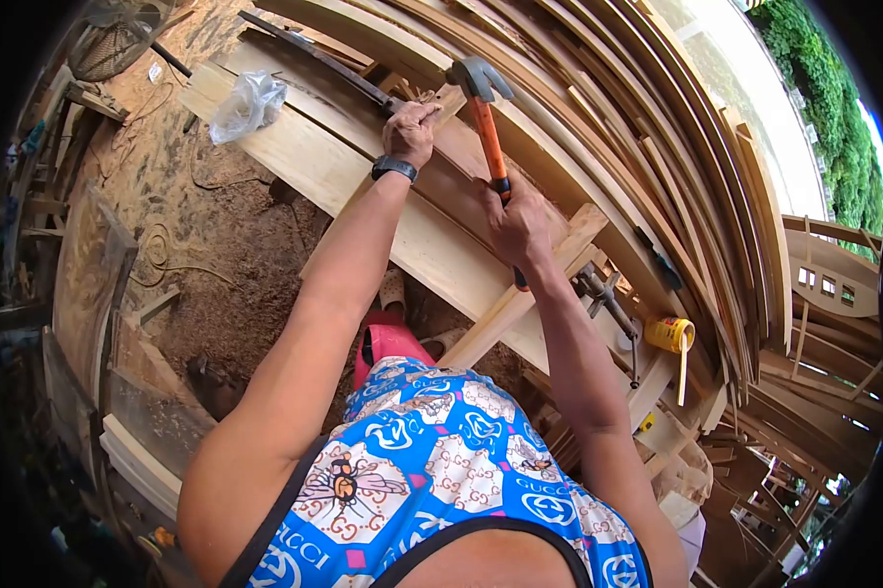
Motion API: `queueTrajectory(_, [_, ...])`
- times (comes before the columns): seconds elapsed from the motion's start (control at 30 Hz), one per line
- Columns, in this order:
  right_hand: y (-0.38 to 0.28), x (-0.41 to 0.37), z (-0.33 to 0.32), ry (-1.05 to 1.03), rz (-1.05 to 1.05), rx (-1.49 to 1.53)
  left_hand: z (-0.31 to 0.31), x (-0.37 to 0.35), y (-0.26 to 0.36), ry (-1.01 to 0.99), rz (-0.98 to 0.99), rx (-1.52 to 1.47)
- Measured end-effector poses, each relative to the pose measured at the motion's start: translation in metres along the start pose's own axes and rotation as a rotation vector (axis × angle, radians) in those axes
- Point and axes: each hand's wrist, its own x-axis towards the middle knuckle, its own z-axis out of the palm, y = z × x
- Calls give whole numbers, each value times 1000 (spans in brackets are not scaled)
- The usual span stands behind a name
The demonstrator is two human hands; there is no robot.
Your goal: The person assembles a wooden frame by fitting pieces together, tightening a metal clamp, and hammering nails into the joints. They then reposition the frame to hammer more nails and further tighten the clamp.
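Note:
My right hand (520, 218) is wrapped round the orange and black handle of a claw hammer (487, 127), whose grey head is raised at the upper middle. My left hand (410, 132), with a dark band at the wrist, has its fingers bent together over the end of a long dark bar (329, 65) and beside a small wood piece (449, 101). Whether it grips the bar or something small is hard to make out. Under both hands runs a pale plank bench (334, 167). A light wood strip (500, 318) crosses it beneath my right forearm.
A clear plastic bag (249, 106) lies on the planks at the left. Long boards (598, 108) are stacked beyond the bench. To the right are a metal clamp (608, 302) and a yellow container (669, 334). Sawdust and a cord (167, 257) cover the ground at left.

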Motion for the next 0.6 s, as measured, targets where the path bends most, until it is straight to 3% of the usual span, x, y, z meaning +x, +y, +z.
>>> queueTrajectory(0.2, [25, 26, 16, -71, 23, -208, -2, -1, 6, -3, 10, 31])
queueTrajectory(0.4, [14, 16, 9, 2, -20, -103, -2, -2, 9, 7, -13, 57])
queueTrajectory(0.6, [24, 25, 14, -56, -3, -150, -1, -4, 8, 18, 16, 74])
